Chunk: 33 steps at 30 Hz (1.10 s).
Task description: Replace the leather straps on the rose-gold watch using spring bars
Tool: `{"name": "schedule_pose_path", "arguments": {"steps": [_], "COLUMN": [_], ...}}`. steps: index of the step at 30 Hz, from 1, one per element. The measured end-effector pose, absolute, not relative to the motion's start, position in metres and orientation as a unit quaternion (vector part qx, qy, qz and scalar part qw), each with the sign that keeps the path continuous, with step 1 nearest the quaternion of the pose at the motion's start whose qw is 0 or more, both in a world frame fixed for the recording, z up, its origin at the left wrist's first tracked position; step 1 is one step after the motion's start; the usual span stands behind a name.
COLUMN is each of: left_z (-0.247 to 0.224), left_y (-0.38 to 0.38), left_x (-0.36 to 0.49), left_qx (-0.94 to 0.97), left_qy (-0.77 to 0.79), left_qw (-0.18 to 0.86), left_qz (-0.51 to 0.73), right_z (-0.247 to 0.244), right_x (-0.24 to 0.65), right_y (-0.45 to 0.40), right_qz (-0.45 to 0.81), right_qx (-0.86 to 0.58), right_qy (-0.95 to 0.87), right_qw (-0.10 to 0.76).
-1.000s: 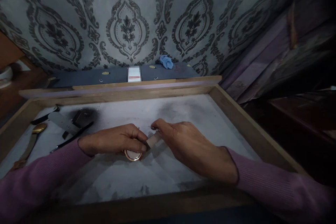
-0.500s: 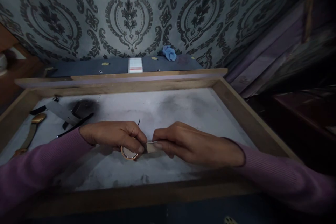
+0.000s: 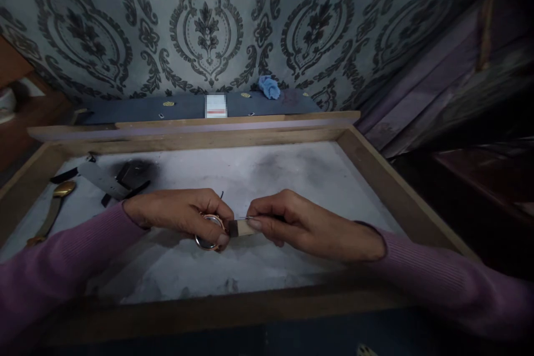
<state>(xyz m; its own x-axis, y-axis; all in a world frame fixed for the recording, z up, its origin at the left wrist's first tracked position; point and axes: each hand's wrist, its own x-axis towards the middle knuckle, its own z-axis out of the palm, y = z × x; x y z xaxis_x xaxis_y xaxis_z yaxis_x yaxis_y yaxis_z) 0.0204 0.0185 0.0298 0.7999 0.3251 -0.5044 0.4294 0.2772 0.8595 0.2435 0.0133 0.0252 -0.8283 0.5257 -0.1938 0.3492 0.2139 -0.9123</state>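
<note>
A round watch (image 3: 208, 236) with a rose-gold rim is pinched between the thumb and fingers of my left hand (image 3: 183, 214). Its pale strap (image 3: 245, 227), dark near the case, stretches to the right. My right hand (image 3: 296, 228) is closed, with thumb and fingertips on the far part of that strap. A thin metal piece (image 3: 242, 217) shows at its fingertips, too small to make out clearly. Both hands are over the white bottom of a shallow wooden tray (image 3: 250, 136).
At the tray's left lie a gold watch (image 3: 64, 189) with a strap, a grey metal tool (image 3: 100, 181) and black pieces. Behind the tray are a blurred white box (image 3: 216, 106) and a crumpled blue cloth (image 3: 269, 87).
The watch has tilted so more of its face shows. My right hand has shifted slightly, and more of the pale strap and the thin metal piece shows between the hands.
</note>
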Motion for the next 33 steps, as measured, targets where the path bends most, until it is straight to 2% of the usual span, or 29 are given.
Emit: {"name": "schedule_pose_path", "arguments": {"steps": [13, 21, 33], "left_z": [0.027, 0.051, 0.057], "left_y": [0.023, 0.028, 0.034], "left_x": [0.017, -0.003, -0.012], "left_qx": [0.637, 0.659, 0.661], "left_qy": [0.323, 0.394, 0.417], "left_qw": [0.7, 0.64, 0.623], "left_qz": [-0.013, 0.018, -0.028], "right_z": [0.025, 0.022, 0.013], "right_x": [0.247, 0.249, 0.25], "right_y": [0.014, 0.02, 0.022], "right_qz": [0.559, 0.534, 0.537], "right_qx": [-0.288, -0.298, -0.31], "right_qy": [-0.773, -0.783, -0.776], "right_qw": [0.081, 0.116, 0.113]}}
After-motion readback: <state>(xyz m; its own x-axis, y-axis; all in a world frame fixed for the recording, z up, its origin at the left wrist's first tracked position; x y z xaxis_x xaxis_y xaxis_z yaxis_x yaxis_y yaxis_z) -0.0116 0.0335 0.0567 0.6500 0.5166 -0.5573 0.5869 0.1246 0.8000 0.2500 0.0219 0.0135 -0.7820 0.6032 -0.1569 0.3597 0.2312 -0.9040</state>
